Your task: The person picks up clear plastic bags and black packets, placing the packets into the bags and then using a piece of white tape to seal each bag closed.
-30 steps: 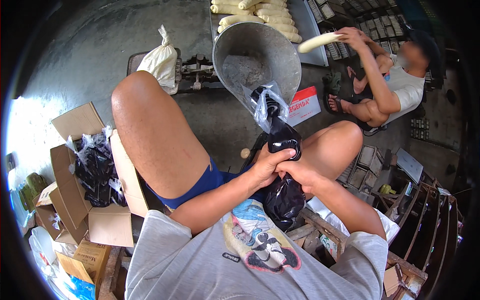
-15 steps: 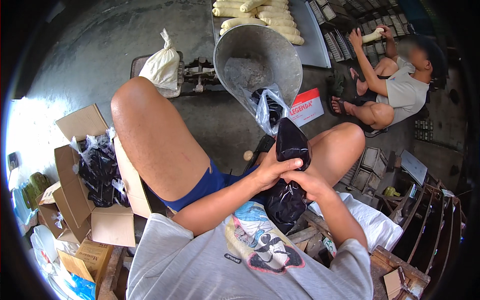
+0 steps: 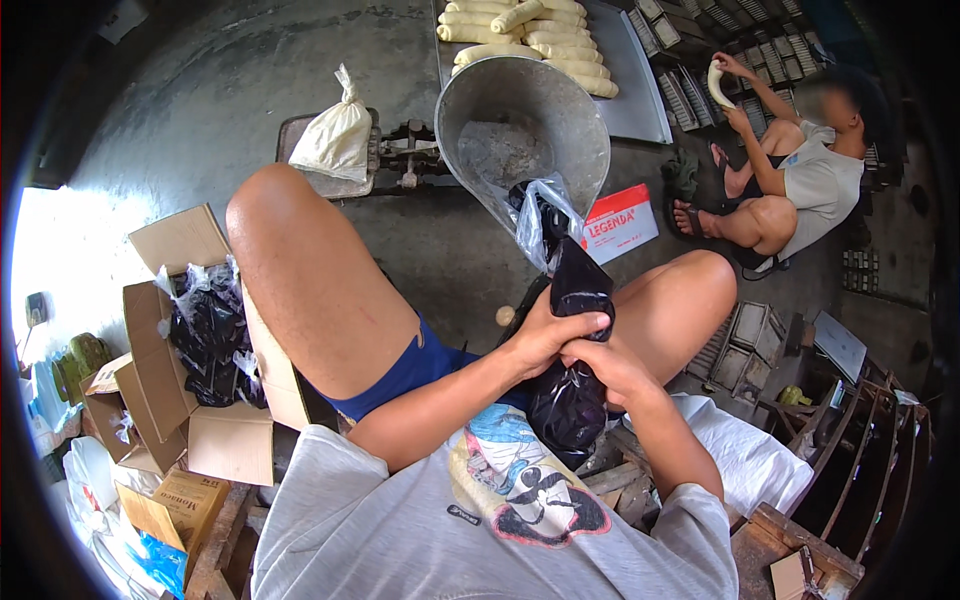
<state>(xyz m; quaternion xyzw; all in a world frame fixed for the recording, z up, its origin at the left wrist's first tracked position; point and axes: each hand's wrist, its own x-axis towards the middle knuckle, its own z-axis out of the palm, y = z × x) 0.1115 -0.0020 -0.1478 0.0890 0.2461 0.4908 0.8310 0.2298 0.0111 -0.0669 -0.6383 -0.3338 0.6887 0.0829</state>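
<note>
Now | L hand [image 3: 550, 332] thumb across, against R hand [image 3: 612, 370] | both grips closed arnd blk bag [image 3: 567, 415]

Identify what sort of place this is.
Likely a small bakery workroom: pale dough-like logs on a metal tray, a balance scale beside a metal scoop, and a co-worker holding another log.

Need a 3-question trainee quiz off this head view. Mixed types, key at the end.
1. True or false: of the wearer's hands, only the right hand touches the black plastic.
2. What lies on the metal tray? A) Blue bottles B) Pale rolls C) Folded towels
3. Fill in: in the picture, the knotted white sack is to the ____ of the metal pan.

Key: 1. False; the left hand grips it too. 2. B. 3. left.
</note>
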